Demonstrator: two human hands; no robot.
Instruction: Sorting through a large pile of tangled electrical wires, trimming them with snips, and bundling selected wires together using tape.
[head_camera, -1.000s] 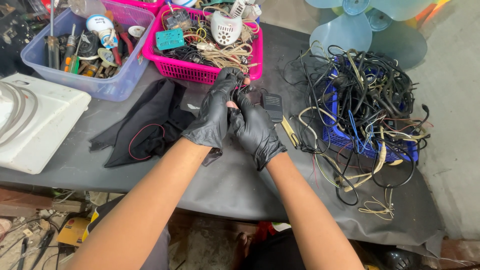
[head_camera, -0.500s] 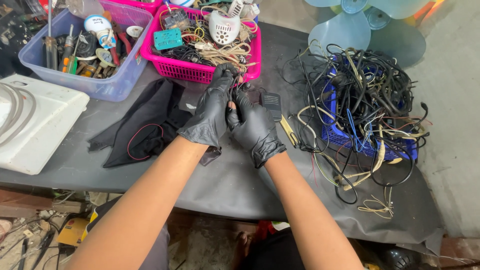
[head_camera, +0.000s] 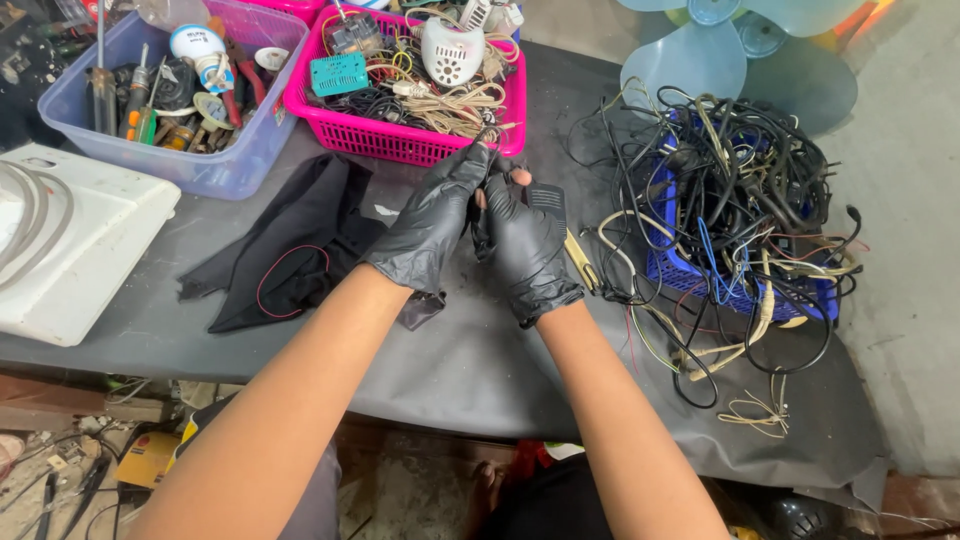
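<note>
A: What are the hands on?

B: Both wear black gloves and are pressed together over the middle of the tabletop (head_camera: 480, 350). The left hand (head_camera: 428, 232) and the right hand (head_camera: 525, 250) are curled narrow around a small dark part (head_camera: 480, 222) between them; the gloves hide most of it, so I cannot tell what it is. One bare fingertip (head_camera: 519, 177) pokes through the right glove.

A: What lies closest?

B: A flat black ribbed piece (head_camera: 548, 203) just beside the right hand, and a black cloth (head_camera: 290, 255) just left of the left hand.

A: Farther out?

B: A pink basket (head_camera: 400, 140) of cords and small parts just beyond the fingertips, with a clear tub (head_camera: 215, 170) of hand tools to its left. A blue crate (head_camera: 690, 270) heaped with tangled cables (head_camera: 740, 190) sits to the right, a pale blue fan blade (head_camera: 720, 60) behind it. A white panel (head_camera: 80, 250) rests at the left edge.
</note>
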